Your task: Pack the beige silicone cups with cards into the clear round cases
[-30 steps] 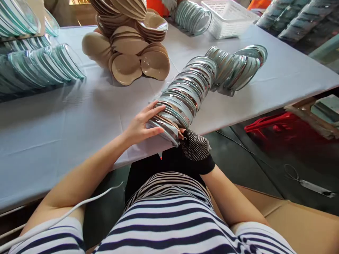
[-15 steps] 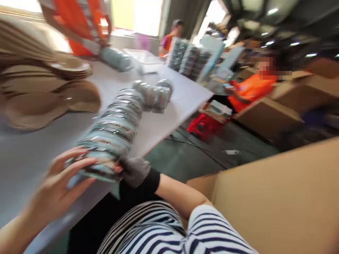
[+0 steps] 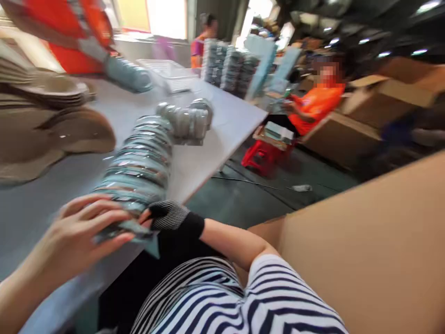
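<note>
A long row of shiny, clear-wrapped round packs (image 3: 141, 160) with pale blue inside lies along the white table (image 3: 222, 125), its near end toward me. My bare left hand (image 3: 86, 227) curls over the pack at that near end, thumb below and fingers on top. On the pack's other side is my right hand (image 3: 168, 215), in a dark grey glove with bare fingertips, pinching its edge. A pale blue flap (image 3: 153, 246) hangs beneath the hands. Blur hides what is printed on the packs.
Stacked brown moulded trays (image 3: 69, 125) stand at the left. Behind the row lie smaller clear-wrapped packs (image 3: 191, 120), with a white basket (image 3: 170, 74) farther back. A large cardboard box (image 3: 358, 250) is close on my right. Co-workers in orange, a red stool (image 3: 262, 155) and more boxes stand beyond.
The view has swung, so the far things sit farther left. My left fingers have closed further over the near pack, which now tilts flatter. My right hand stays at its edge.
</note>
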Available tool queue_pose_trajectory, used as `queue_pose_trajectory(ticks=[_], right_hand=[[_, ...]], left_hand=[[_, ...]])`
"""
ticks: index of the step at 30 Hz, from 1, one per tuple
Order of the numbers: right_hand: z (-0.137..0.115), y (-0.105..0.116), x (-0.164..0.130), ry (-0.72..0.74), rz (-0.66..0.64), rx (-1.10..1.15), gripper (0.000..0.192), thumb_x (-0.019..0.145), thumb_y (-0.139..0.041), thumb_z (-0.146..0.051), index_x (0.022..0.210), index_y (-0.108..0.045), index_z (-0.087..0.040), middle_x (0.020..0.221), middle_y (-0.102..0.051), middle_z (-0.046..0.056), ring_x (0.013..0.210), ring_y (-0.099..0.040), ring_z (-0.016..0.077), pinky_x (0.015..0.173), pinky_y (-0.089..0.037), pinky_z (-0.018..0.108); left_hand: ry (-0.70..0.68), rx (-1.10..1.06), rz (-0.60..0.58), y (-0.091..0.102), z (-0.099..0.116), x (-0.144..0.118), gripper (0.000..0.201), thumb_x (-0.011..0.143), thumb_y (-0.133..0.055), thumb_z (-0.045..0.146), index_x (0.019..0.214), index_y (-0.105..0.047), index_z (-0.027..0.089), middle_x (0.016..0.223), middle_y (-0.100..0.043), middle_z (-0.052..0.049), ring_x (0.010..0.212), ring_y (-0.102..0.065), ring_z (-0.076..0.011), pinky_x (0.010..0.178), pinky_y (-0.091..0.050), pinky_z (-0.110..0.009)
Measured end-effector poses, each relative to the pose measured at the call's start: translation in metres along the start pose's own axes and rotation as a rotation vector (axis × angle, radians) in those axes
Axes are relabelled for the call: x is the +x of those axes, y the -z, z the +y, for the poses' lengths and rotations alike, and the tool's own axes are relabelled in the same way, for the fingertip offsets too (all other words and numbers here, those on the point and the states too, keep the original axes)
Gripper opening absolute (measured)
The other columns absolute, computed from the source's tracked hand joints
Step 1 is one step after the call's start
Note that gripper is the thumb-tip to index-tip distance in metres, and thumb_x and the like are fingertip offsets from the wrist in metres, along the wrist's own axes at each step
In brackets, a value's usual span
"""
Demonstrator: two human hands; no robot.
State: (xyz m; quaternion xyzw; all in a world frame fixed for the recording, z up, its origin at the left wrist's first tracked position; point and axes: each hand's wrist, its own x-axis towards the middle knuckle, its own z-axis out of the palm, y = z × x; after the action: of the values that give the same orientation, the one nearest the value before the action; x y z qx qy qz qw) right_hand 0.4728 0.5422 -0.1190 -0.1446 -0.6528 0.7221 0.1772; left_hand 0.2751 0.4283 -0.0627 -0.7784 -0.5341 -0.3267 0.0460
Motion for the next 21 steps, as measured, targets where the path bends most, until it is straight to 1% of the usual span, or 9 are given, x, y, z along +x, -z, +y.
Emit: queue_pose_trajectory(ticks=[2,3,5,7,9,14,16,18,21], right_hand=[[-0.013,0.003,-0.011,0.002,-0.060,0.007,0.024,0.080,-0.068,-0.044,0.082,-0.068,-0.020,0.079,-0.066,-0.003,0.076,-0.058,0.0126,0.080,-0.048,0.026],[-0.018,0.006,-0.013,-0.013,-0.112,-0.014,0.030,0.086,-0.062,-0.047,0.079,-0.067,-0.018,0.077,-0.065,-0.001,0.073,-0.057,0.0125,0.076,-0.047,0.026],[-0.026,0.009,-0.013,-0.035,-0.146,-0.338,0.039,0.089,-0.057,-0.053,0.079,-0.065,-0.016,0.074,-0.064,0.000,0.069,-0.056,0.0124,0.069,-0.045,0.025],[-0.033,0.004,-0.011,-0.008,-0.051,-0.700,0.037,0.087,-0.061,-0.053,0.085,-0.067,-0.017,0.078,-0.067,0.003,0.070,-0.059,0.0146,0.067,-0.044,0.026],[-0.039,-0.006,-0.013,0.030,0.042,-0.941,0.033,0.086,-0.065,-0.050,0.094,-0.068,-0.018,0.086,-0.071,0.005,0.076,-0.064,0.0175,0.068,-0.045,0.027],[-0.037,-0.017,-0.018,0.078,0.172,-1.147,0.039,0.080,-0.072,-0.051,0.105,-0.067,-0.021,0.090,-0.073,0.008,0.081,-0.069,0.0240,0.069,-0.051,0.031],[-0.030,-0.012,-0.021,0.105,0.221,-1.131,0.037,0.079,-0.071,-0.053,0.100,-0.067,-0.022,0.086,-0.073,0.008,0.078,-0.070,0.0250,0.066,-0.052,0.032],[-0.025,-0.007,-0.024,0.151,0.269,-1.072,0.036,0.080,-0.070,-0.053,0.100,-0.065,-0.023,0.087,-0.074,0.007,0.078,-0.071,0.0254,0.066,-0.054,0.033],[-0.023,-0.004,-0.027,0.197,0.360,-0.979,0.036,0.080,-0.071,-0.051,0.104,-0.063,-0.026,0.091,-0.074,0.006,0.080,-0.072,0.0246,0.069,-0.056,0.035]], left_hand=[[0.022,0.061,-0.132,0.006,0.012,0.007,0.019,0.081,-0.074,0.046,0.093,-0.071,0.032,0.095,-0.072,0.001,0.106,-0.060,-0.0258,0.098,-0.045,-0.042],[0.039,0.081,-0.154,0.007,0.015,0.011,0.022,0.081,-0.074,0.049,0.087,-0.071,0.028,0.091,-0.071,0.000,0.106,-0.059,-0.0252,0.099,-0.045,-0.041],[0.085,0.136,-0.161,0.006,0.013,0.017,0.033,0.082,-0.071,0.055,0.077,-0.069,0.022,0.085,-0.069,-0.003,0.102,-0.059,-0.0244,0.097,-0.044,-0.039],[0.117,0.191,-0.123,0.005,0.010,0.021,0.044,0.082,-0.068,0.060,0.065,-0.064,0.020,0.074,-0.064,-0.003,0.092,-0.058,-0.0227,0.090,-0.045,-0.037],[0.131,0.239,-0.111,0.006,0.010,0.025,0.050,0.085,-0.063,0.061,0.059,-0.061,0.019,0.067,-0.061,-0.003,0.082,-0.056,-0.0207,0.082,-0.046,-0.034],[0.244,0.428,-0.192,0.024,0.009,0.028,0.056,0.083,-0.058,0.070,0.062,-0.063,0.019,0.072,-0.063,-0.006,0.085,-0.058,-0.0250,0.081,-0.043,-0.039],[0.366,0.370,-0.229,0.031,0.002,0.023,0.058,0.085,-0.054,0.072,0.063,-0.063,0.019,0.073,-0.063,-0.005,0.078,-0.058,-0.0224,0.079,-0.043,-0.038],[0.489,0.176,-0.219,0.031,-0.006,0.015,0.059,0.088,-0.049,0.071,0.065,-0.063,0.019,0.076,-0.062,-0.004,0.072,-0.057,-0.0184,0.074,-0.044,-0.033],[0.561,-0.200,0.005,0.020,-0.011,0.002,0.055,0.095,-0.041,0.065,0.085,-0.068,0.019,0.092,-0.066,-0.006,0.086,-0.063,-0.0197,0.079,-0.049,-0.032]])
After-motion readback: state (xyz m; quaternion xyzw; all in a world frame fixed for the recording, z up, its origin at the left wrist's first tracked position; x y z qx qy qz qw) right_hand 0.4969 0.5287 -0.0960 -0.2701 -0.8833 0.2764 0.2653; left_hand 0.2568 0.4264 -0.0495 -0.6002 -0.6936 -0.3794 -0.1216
